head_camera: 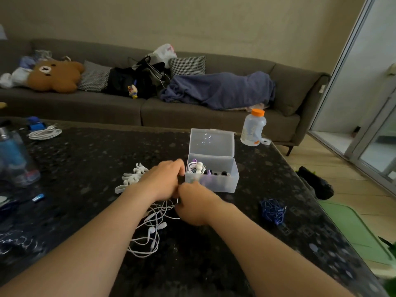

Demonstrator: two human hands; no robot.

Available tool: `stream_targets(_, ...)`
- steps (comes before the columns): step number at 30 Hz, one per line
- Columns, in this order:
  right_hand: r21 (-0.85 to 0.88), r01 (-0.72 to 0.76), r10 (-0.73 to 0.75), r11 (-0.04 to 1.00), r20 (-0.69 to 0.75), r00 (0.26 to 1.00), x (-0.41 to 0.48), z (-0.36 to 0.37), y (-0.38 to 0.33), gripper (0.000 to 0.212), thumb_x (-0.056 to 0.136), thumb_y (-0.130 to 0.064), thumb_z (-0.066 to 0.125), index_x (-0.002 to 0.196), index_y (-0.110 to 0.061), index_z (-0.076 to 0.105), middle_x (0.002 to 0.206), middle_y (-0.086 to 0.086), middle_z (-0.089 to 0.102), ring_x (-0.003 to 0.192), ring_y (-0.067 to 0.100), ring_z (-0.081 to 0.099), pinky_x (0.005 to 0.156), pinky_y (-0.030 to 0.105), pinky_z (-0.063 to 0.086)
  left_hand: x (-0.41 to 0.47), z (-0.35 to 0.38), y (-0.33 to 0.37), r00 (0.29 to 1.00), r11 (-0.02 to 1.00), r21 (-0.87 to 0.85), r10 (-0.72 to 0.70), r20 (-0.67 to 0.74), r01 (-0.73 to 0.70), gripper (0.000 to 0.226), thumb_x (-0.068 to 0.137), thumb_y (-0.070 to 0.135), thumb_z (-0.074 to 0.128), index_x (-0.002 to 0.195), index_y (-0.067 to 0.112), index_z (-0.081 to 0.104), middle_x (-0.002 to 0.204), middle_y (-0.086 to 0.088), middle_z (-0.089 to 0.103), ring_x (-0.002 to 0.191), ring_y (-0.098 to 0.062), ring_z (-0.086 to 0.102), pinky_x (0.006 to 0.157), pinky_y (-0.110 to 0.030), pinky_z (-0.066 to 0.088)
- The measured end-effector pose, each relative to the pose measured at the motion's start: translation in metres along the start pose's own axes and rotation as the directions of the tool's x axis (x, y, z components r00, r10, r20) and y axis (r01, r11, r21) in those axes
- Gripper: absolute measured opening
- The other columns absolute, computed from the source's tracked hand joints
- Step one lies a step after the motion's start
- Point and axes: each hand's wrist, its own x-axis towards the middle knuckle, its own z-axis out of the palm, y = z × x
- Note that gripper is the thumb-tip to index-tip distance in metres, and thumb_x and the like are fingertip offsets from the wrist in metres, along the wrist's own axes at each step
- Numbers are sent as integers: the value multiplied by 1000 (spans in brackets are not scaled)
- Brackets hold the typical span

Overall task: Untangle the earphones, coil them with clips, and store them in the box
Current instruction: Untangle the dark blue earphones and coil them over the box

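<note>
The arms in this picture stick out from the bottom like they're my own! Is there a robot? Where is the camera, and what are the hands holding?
No robot here, just a person. The camera sits on the person's head and looks down, so you see the arms as that person does. There is only this one view. The left hand and the right hand meet in the middle, fingers curled on the top of the tangled white earphones, whose loops lie on the dark table. Beside the left hand is a pile of white clips. Behind the hands stands a clear box with its lid up; a coiled white set is inside. Tangled blue earphones lie to the right, and a bottle stands near the far edge.
</note>
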Motion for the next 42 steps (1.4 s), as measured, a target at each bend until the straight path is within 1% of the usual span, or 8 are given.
stream_targets(7,-150,50,-42,987,53,998,-2,-1,-14,11,97,-11,67,107,-12,61,100,10,52,90,28,59,78,39,55,-21,0,-14,991,993,-111,42,128,-28,29,90,-2,61,92,27,63,94,11,64,91,-12,64,70,-23,47)
stream_targets(12,248,-107,141,963,-123,982,-7,-19,3,17,93,-12,62,77,-11,65,79,9,64,78,27,65,68,36,59,-24,-6,-7,990,948,-319,34,137,12,14,94,25,62,97,35,72,98,10,73,95,-10,68,89,-38,58)
stream_targets(17,761,-48,394,647,-280,875,-23,-36,15,19,97,-17,65,85,-6,74,81,5,75,84,23,74,83,43,66,-29,-11,-10,980,910,-415,76,185,8,30,82,62,77,98,37,76,94,12,75,89,-10,72,91,-44,62)
stream_targets(24,942,248,501,225,-330,800,-36,-52,4,12,110,-28,52,112,-19,61,68,-4,70,79,24,79,82,48,67,-38,-29,13,998,788,-615,57,8,-40,55,76,67,75,118,35,62,110,0,69,95,-24,73,81,-40,63)
stream_targets(30,893,305,503,332,-441,744,-48,-59,3,10,111,-24,54,115,-19,61,73,-1,63,53,8,62,52,24,54,-35,-30,19,999,586,-810,-36,4,24,70,83,35,90,133,42,41,106,1,78,89,-13,77,81,-33,57)
stream_targets(34,913,273,554,302,-402,729,-47,-62,9,11,108,-23,59,114,-17,66,79,0,62,56,9,54,51,24,48,-32,-33,24,985,591,-807,-154,-81,26,37,96,15,72,126,34,61,95,-1,77,85,-13,71,83,-35,56)
stream_targets(38,925,290,580,246,-380,720,-51,-64,7,17,108,-21,56,112,-8,66,73,4,60,52,13,60,53,27,54,-34,-33,25,995,671,-739,-96,-13,55,22,97,34,66,87,29,86,95,-1,80,101,-22,72,102,-44,53)
stream_targets(42,912,369,555,179,-403,727,-59,-70,3,16,112,-20,50,118,-8,57,73,5,63,61,27,75,64,46,66,-38,-34,26,997,658,-752,27,76,39,28,86,51,73,95,29,86,109,6,79,119,-16,66,113,-42,43)
